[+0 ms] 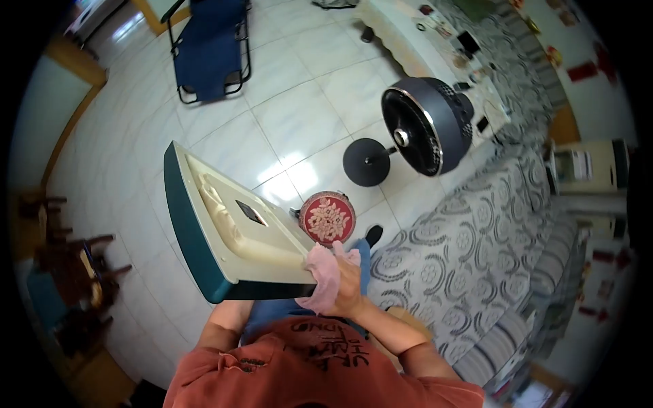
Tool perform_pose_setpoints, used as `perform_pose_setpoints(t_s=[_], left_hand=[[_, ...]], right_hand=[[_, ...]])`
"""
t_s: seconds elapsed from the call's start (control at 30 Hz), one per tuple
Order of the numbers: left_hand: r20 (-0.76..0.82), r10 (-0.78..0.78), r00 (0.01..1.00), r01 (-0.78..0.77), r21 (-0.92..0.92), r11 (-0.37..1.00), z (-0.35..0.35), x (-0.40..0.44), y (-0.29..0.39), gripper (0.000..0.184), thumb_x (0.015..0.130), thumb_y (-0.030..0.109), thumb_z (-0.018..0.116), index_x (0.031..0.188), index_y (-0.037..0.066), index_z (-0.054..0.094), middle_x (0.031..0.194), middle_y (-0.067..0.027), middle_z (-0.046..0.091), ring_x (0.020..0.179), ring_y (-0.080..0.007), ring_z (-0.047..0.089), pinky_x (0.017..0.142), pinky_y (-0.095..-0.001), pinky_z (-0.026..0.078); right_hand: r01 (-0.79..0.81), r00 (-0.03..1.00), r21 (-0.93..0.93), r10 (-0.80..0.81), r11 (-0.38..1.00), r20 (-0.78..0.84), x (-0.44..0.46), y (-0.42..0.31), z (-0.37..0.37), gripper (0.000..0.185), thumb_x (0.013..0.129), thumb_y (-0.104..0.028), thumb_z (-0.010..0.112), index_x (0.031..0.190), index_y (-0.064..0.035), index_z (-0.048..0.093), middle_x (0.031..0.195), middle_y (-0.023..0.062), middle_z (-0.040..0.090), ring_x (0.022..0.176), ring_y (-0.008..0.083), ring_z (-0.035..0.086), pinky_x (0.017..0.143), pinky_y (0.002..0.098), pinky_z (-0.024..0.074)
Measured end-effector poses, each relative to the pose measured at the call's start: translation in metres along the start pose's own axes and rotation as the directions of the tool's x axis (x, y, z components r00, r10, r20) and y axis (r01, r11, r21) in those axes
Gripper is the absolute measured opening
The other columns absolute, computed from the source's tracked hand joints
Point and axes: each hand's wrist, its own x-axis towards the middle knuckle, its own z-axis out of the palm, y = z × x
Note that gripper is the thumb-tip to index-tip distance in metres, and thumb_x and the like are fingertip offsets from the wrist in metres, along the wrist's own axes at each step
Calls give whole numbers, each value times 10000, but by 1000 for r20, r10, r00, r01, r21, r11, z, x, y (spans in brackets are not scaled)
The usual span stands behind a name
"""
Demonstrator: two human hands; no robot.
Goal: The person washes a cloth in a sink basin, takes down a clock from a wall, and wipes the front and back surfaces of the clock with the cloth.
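Note:
A large cream panel with a dark green edge (269, 228) is tilted up in front of my body. My right hand (348, 289) presses a pink cloth (325, 279) against the panel's near right corner, its fingers wrapped round the cloth. The panel hides my left hand; only the left forearm (228, 319) shows below the green edge. Just beyond the cloth stands a round stool with a red floral top (328, 217).
A dark standing fan (432, 126) with a round base (367, 162) stands ahead right. Right of it lies a patterned sofa cover (449, 272). A blue folding recliner (209, 51) is at the upper left, wooden chairs (81, 272) at the far left, a cluttered table (408, 41) above.

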Motion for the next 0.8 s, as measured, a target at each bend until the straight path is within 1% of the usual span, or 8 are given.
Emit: perform_pose_setpoints(t_s=[0.1, 0.13, 0.2, 0.23, 0.5, 0.57, 0.63, 0.8], left_hand=[[-42, 96, 994, -99, -71, 993, -6, 50, -42, 346, 1026, 290, 465, 1276, 63, 543, 1170, -89, 631, 1073, -202, 618, 964, -362, 514], [-72, 112, 991, -118, -88, 989, -4, 64, -50, 346, 1026, 290, 465, 1276, 63, 543, 1170, -89, 631, 1073, -201, 618, 963, -362, 514], [-91, 145, 985, -154, -105, 982, -15, 102, -77, 346, 1026, 290, 466, 1275, 63, 544, 1169, -88, 632, 1072, -201, 618, 962, -362, 515], [-87, 157, 984, -166, -107, 980, -26, 121, -89, 346, 1026, 290, 466, 1275, 63, 544, 1168, -88, 632, 1071, -200, 619, 961, -361, 516], [-2, 309, 951, -306, -141, 941, -105, 246, -156, 345, 1026, 291, 468, 1273, 64, 546, 1165, -86, 633, 1066, -198, 621, 955, -360, 519], [30, 365, 931, -358, -132, 924, -122, 261, -170, 344, 1026, 291, 468, 1273, 64, 547, 1164, -85, 634, 1065, -197, 622, 954, -360, 520], [56, 419, 906, -410, -121, 904, -131, 265, -185, 344, 1026, 292, 469, 1273, 65, 547, 1163, -85, 634, 1064, -197, 622, 952, -360, 521], [88, 511, 855, -505, -82, 859, -127, 243, -202, 343, 1026, 292, 470, 1271, 65, 548, 1161, -84, 635, 1061, -195, 624, 949, -359, 523]], right_hand=[[85, 988, 55, -91, 995, 125, 0, 65, -29, 583, 626, -331, 857, 1032, 40, 664, 1023, 210, 681, 889, 391, 671, 932, 573, 441], [71, 986, 87, -83, 994, 145, 12, 82, -34, 583, 626, -331, 857, 1032, 40, 664, 1023, 210, 681, 889, 391, 671, 932, 573, 441], [-47, 980, 198, 7, 979, 201, -22, 130, -32, 583, 620, -333, 857, 1029, 36, 669, 1023, 212, 678, 885, 402, 667, 929, 559, 448], [34, 980, 194, -71, 980, 186, -33, 153, -27, 566, 621, -305, 849, 1026, 45, 667, 1011, 217, 679, 885, 405, 668, 928, 551, 456], [206, 968, 184, -228, 961, 107, -107, 284, -7, 516, 628, -237, 832, 1024, 50, 669, 1010, 215, 686, 924, 399, 678, 920, 529, 476], [259, 957, 220, -281, 940, 73, -129, 305, 0, 517, 628, -240, 837, 1026, 45, 672, 1010, 213, 689, 930, 398, 681, 900, 512, 492], [369, 929, 13, -369, 929, 26, -153, 317, -2, 542, 596, -237, 876, 1003, 46, 658, 945, 190, 686, 794, 346, 680, 754, 388, 541], [414, 909, 99, -408, 905, -82, -206, 326, -7, 587, 578, -269, 885, 1005, 57, 648, 934, 186, 681, 780, 348, 669, 727, 392, 531]])
